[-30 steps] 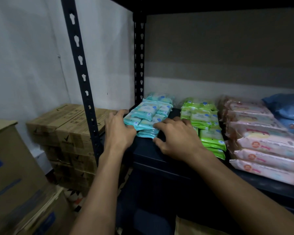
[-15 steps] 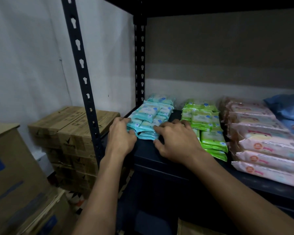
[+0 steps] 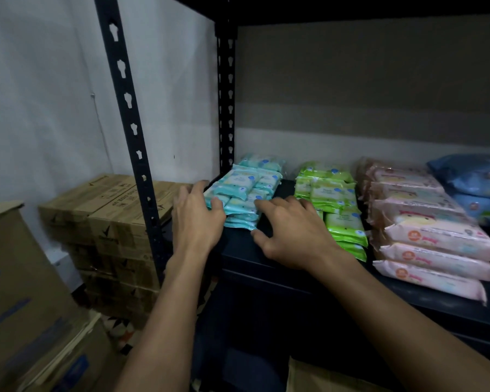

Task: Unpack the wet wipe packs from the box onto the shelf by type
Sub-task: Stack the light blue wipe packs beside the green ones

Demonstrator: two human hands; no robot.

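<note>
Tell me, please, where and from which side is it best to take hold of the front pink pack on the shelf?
Probably grip the front pink pack across its narrow width, near the middle, coming from the open shelf front. It lies flat and long, nearest the edge; other pink packs overlap its rear side, so only its front side seems free.

Four kinds of wet wipe packs are seen on the shelf (image 3: 266, 258): teal packs (image 3: 245, 190), too overlapped for a count; green packs (image 3: 334, 193), likewise uncountable; pink packs (image 3: 436, 244), at least six in a row; blue packs (image 3: 475, 176), two visible. Two hands are counted, the left hand (image 3: 197, 219) and the right hand (image 3: 292, 230).
</note>
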